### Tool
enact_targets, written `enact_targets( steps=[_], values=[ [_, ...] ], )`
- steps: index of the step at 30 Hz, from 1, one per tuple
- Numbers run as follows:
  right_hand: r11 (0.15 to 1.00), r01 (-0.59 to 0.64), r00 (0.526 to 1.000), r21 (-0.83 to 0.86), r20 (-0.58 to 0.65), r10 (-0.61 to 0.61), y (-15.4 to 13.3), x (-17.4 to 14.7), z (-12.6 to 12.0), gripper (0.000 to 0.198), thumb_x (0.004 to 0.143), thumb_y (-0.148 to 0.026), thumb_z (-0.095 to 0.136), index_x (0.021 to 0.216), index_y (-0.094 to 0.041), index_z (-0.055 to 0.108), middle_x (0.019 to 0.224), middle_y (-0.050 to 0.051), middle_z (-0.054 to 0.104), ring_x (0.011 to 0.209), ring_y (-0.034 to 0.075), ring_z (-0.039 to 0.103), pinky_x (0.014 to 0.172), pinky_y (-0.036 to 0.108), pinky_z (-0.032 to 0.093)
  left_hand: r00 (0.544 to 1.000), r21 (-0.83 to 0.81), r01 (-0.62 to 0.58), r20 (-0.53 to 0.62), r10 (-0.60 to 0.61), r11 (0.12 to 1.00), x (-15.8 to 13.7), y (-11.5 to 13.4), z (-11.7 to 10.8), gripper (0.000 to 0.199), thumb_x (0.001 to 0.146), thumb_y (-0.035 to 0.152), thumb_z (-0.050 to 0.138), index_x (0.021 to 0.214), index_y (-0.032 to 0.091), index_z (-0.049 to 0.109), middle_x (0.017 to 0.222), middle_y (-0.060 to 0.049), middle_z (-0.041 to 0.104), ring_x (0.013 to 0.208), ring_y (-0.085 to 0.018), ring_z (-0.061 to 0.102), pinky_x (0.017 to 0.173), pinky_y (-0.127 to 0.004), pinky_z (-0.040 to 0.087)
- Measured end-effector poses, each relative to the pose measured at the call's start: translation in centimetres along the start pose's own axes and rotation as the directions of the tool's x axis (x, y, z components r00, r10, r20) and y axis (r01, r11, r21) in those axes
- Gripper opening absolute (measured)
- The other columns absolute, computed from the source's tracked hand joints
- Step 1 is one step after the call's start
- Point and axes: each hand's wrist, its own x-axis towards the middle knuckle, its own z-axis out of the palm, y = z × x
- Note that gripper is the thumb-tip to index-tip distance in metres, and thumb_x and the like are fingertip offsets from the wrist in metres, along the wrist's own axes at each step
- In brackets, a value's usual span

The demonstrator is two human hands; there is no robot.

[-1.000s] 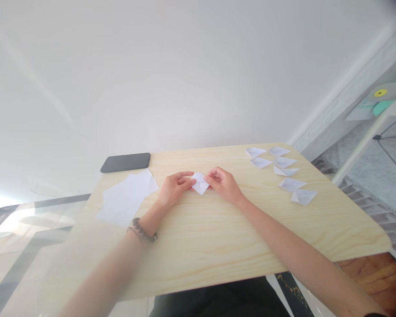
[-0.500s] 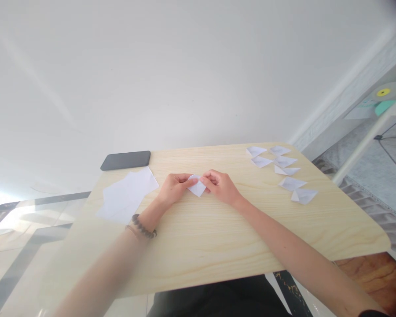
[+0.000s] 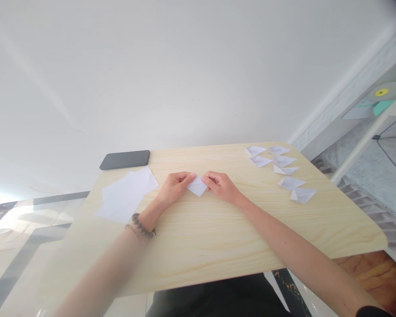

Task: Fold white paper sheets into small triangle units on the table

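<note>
Between my two hands is a small folded piece of white paper (image 3: 197,186), diamond-shaped with a corner pointing toward me. My left hand (image 3: 174,186) pinches its left side, thumb on top. On the right side, my right hand (image 3: 220,185) grips the paper's edge between thumb and curled fingers. Both hands are over the middle of the table, and the fingers beneath the paper are hidden. Several folded paper boats (image 3: 292,182) stand in two loose rows at the right of the table.
Loose white paper sheets (image 3: 123,196) overlap on the left of the wooden table (image 3: 198,251). Behind them lies a black phone (image 3: 125,160) near the back edge. A pale wall (image 3: 191,79) rises right behind the table. At the far right stands a white pole (image 3: 359,147).
My thumbs have drawn slightly apart, so more of the folded paper's face shows between them. The boats, sheets and phone stay in place; the view has shifted a little.
</note>
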Motion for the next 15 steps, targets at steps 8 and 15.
enact_targets(
  steps=[8, 15],
  values=[
    [0.993, -0.033, 0.999, 0.111, -0.003, 0.033, 0.05, 0.06, 0.01, 0.03, 0.081, -0.041, 0.043, 0.066, -0.017, 0.049, 0.058, -0.002, 0.049, 0.054, 0.008, 0.047, 0.052, 0.02, 0.036, 0.982, -0.161, 0.11, 0.171, -0.082, 0.981, 0.09, -0.19, -0.7, 0.039, 0.07, 0.045, 0.06, 0.09, 0.013, 0.068, 0.086, -0.006, 0.067, 0.085, -0.021, 0.06, 0.072, -0.03, 0.048],
    [0.998, -0.042, 0.999, 0.054, 0.001, 0.042, 0.04, -0.1, -0.07, 0.032, 0.081, -0.042, 0.043, 0.061, -0.016, 0.047, 0.053, -0.003, 0.047, 0.049, 0.007, 0.04, 0.047, 0.02, 0.032, 0.986, -0.085, 0.115, 0.131, -0.104, 0.99, -0.01, 0.07, -0.31, 0.038, 0.07, 0.046, 0.059, 0.087, 0.013, 0.067, 0.084, -0.006, 0.067, 0.082, -0.021, 0.06, 0.072, -0.03, 0.048]
  ],
)
